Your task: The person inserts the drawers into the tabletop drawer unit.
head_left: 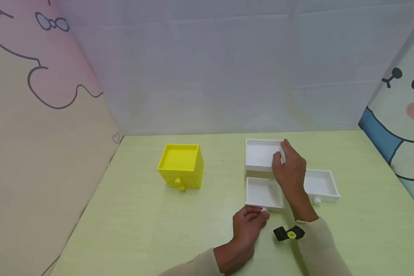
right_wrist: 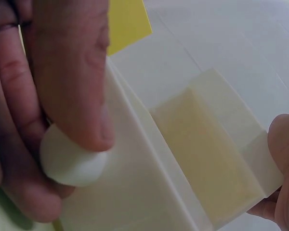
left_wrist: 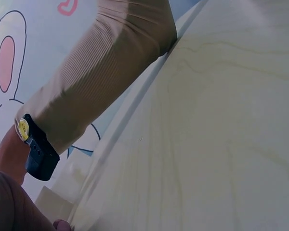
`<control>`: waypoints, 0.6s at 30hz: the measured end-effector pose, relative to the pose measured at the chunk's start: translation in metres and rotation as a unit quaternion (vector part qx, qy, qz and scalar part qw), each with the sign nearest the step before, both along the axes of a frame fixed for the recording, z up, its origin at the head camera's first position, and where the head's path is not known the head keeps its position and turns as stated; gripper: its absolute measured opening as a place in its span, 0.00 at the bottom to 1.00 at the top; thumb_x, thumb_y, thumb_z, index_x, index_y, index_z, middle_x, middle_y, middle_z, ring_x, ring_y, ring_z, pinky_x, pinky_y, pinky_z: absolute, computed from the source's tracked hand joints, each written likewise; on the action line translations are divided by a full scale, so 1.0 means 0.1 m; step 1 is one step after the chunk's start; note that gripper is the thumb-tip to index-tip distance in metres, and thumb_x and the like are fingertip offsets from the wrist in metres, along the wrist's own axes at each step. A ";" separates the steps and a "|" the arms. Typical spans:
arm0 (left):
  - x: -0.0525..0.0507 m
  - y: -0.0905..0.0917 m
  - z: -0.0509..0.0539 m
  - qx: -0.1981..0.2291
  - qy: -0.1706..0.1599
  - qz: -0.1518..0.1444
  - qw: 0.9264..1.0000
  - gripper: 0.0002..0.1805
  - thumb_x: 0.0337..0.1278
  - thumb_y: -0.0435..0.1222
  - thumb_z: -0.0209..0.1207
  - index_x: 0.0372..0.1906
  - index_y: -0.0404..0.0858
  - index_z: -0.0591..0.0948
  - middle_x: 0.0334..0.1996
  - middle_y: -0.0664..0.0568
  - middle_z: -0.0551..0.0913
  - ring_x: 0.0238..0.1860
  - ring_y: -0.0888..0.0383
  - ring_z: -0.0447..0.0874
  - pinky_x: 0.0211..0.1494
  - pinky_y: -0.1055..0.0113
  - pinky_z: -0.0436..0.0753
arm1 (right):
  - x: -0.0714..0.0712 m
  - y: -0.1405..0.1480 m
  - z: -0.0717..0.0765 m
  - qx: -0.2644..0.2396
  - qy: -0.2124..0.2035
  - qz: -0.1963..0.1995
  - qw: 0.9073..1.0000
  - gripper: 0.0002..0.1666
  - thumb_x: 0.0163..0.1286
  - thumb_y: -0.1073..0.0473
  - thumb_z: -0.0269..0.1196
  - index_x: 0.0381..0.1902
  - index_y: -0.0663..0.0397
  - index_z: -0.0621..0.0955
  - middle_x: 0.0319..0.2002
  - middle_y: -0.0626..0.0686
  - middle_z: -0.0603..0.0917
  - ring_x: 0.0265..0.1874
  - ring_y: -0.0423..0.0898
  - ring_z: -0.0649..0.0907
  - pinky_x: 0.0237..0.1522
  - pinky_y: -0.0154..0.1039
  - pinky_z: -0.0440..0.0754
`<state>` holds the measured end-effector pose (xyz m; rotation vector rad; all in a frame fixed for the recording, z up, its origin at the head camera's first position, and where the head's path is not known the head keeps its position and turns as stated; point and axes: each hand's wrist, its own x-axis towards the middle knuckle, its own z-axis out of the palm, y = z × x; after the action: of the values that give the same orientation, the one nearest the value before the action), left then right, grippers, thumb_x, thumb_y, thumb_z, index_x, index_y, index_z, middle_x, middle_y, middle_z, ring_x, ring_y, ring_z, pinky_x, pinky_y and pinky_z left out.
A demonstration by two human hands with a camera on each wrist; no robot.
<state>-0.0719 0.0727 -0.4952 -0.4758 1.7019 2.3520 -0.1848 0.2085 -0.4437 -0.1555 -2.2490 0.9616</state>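
A small white cabinet (head_left: 260, 153) with a shallow tray-like top stands on the table, right of the middle. One white drawer (head_left: 264, 192) sticks out from its front. My left hand (head_left: 247, 227) pinches the drawer's round white knob (right_wrist: 73, 161) between thumb and fingers. Higher up, my right hand (head_left: 291, 168) grips the cabinet's right side wall, thumb at the rim; in the right wrist view that thumb shows at the right edge. Beside the right forearm lies a second white drawer (head_left: 321, 183) with its own knob, partly hidden by the hand. In the left wrist view mostly sleeve and table show.
To the left stands a yellow drawer cabinet (head_left: 179, 159) with small yellow knobs on its front. A black wrist camera (head_left: 289, 233) hangs by the right sleeve. A white backdrop (head_left: 207, 76) closes off the table's far edge, and printed panels flank both sides.
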 end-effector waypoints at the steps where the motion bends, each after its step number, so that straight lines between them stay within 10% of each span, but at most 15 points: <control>1: 0.00 0.00 0.00 0.003 0.000 0.001 1.000 0.08 0.48 0.24 0.69 0.33 0.31 0.81 0.26 0.48 0.86 0.29 0.59 0.85 0.38 0.66 0.86 | 0.00 0.00 0.00 -0.001 -0.002 0.001 1.000 0.24 0.68 0.65 0.53 0.58 0.73 0.78 0.60 0.66 0.78 0.61 0.63 0.76 0.62 0.59 0.73; 18: -0.06 -0.01 0.00 0.019 0.005 0.000 1.000 0.07 0.50 0.23 0.68 0.32 0.31 0.80 0.28 0.45 0.87 0.33 0.55 0.88 0.40 0.64 0.86 | 0.00 -0.02 0.00 -0.009 -0.016 0.001 1.000 0.24 0.69 0.64 0.54 0.59 0.72 0.78 0.61 0.65 0.78 0.62 0.62 0.76 0.63 0.59 0.72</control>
<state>-0.0778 0.0715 -0.4950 -0.4595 1.6589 2.3854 -0.1848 0.2070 -0.4433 -0.1779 -2.2697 0.9873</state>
